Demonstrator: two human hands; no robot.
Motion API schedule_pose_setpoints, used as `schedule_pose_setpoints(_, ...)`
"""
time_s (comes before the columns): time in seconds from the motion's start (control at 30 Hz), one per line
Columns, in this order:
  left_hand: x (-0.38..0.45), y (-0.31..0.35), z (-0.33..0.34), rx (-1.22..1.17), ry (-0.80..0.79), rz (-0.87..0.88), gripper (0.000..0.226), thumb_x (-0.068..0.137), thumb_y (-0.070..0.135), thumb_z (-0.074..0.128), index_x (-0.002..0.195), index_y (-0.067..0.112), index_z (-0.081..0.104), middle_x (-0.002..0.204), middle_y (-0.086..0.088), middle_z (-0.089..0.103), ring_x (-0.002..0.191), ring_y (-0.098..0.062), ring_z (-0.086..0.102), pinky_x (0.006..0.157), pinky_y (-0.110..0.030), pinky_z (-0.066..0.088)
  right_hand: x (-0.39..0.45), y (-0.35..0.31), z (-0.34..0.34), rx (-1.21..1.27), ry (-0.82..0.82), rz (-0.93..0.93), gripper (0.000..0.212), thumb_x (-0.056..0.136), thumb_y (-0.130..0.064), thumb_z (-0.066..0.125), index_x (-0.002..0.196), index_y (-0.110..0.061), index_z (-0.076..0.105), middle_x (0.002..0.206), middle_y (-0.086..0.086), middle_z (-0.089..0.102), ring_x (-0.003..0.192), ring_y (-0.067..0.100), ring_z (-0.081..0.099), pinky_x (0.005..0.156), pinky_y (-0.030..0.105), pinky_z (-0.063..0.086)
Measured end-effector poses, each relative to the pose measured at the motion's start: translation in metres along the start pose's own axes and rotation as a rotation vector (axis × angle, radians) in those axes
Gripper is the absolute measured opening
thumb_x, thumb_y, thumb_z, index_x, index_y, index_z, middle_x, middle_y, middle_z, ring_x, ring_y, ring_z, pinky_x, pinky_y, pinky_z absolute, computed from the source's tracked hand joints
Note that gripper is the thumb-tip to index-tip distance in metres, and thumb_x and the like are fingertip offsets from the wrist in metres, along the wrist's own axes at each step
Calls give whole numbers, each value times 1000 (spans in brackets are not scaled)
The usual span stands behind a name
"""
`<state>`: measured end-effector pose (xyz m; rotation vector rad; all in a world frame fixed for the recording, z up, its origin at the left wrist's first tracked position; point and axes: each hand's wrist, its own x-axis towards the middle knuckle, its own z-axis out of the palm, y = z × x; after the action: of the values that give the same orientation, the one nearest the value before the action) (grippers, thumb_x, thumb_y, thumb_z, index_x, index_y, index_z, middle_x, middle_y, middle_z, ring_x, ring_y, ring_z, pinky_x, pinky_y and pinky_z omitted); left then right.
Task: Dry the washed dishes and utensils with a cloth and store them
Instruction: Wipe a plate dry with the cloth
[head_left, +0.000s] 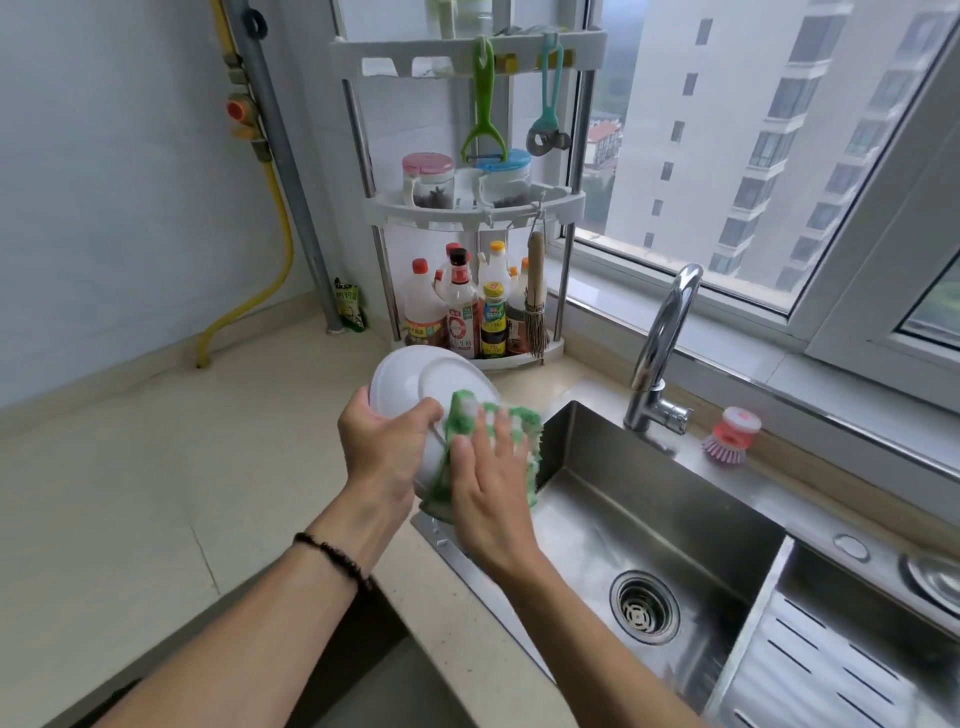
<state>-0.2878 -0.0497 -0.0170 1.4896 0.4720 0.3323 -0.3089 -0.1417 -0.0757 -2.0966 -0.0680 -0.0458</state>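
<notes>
A white bowl (415, 384) is held tilted in the air above the counter's edge, its underside facing me. My left hand (384, 447) grips its rim on the left side, thumb across the outside. A green and white cloth (467, 415) lies against the bowl's right side. My right hand (493, 478) presses the cloth onto the bowl with spread, fairly straight fingers. The lower part of the bowl is hidden behind both hands and the cloth.
A steel sink (649, 509) lies at the right with its faucet (662, 338) behind. A pink dish brush (730, 431) stands on the sink ledge. A corner rack (478, 208) holds sauce bottles and jars. The beige counter (156, 467) stretches to the left.
</notes>
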Motion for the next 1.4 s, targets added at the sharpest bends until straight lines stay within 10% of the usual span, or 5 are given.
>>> schedule_pose_setpoints(0.2, 2, 5, -59, -24, -327, -42, 43, 71, -9, 77, 105, 16, 65, 104, -10, 72, 95, -29, 69, 76, -43, 60, 26, -15, -9, 243, 161, 291, 44, 108, -39, 20, 129, -16, 51, 113, 8, 55, 108, 31, 54, 91, 41, 42)
schedule_pose_setpoints(0.43, 11, 4, -145, 120, -563, 106, 41, 67, -10, 81, 102, 7, 68, 93, -5, 76, 86, -21, 72, 69, -27, 56, -9, -85, 61, -172, 0, -336, 54, 101, -53, 18, 145, -40, 47, 156, -9, 36, 143, 12, 26, 120, 37, 14)
schedule_pose_setpoints(0.97, -42, -43, -357, 655, -563, 332, 32, 55, 24, 66, 86, 25, 60, 75, 2, 61, 66, -18, 57, 56, -31, 44, -129, -77, 205, 703, -314, 586, 74, 77, -77, 57, 113, -14, 73, 109, 16, 74, 102, 33, 71, 99, 50, 53)
schedule_pose_setpoints(1.27, -112, -164, -529, 1336, -564, 765, 40, 58, 13, 66, 84, 26, 39, 62, 4, 58, 54, -24, 58, 40, -29, 45, -231, -59, 322, 220, -634, 733, 53, 58, -15, 66, 104, 8, 59, 87, 24, 60, 77, 38, 63, 82, 68, 53)
schedule_pose_setpoints(1.4, -134, -207, -603, 1287, -445, 465, 41, 63, 10, 84, 89, 23, 55, 93, -2, 68, 101, -27, 69, 101, -42, 51, -271, -62, 382, 35, -736, 680, 15, 80, -9, 61, 90, 2, 60, 82, 20, 62, 69, 32, 62, 63, 43, 54)
